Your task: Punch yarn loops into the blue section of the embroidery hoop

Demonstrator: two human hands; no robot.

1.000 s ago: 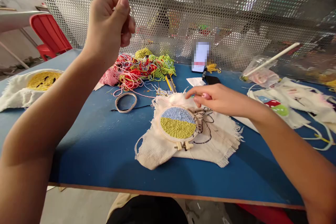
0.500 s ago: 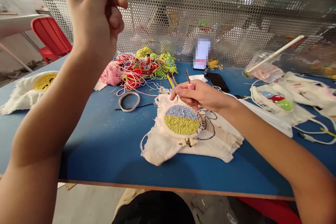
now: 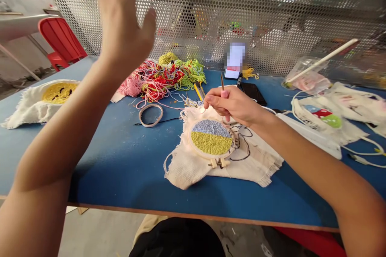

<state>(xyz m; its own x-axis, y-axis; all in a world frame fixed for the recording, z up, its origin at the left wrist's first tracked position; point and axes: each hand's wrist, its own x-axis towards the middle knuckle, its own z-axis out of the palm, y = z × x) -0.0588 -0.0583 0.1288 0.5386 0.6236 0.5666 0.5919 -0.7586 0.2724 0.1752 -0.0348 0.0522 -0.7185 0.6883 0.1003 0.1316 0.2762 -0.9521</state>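
Observation:
My left hand is raised high at the upper left. Its thumb and forefinger stand apart, and nothing shows between them; the upper fingers are cut off or blurred. My right hand is closed around a punch needle with a pink part at the fingers and a thin shaft pointing up. Just below that hand lies an embroidery hoop with its screw towards me. Looped yarn fills it, blue-grey above and yellow-green below. Cream cloth spreads out around the hoop, lying on the blue table.
Behind are tangled yarn, a yellow cutter, a propped phone and a dark phone. An empty ring lies left of the hoop. More worked cloths sit at right and a yellow one at left.
My left hand has turned and its pinched fingers have spread apart. My right hand still grips the punch needle above the hoop. The view has shifted slightly.

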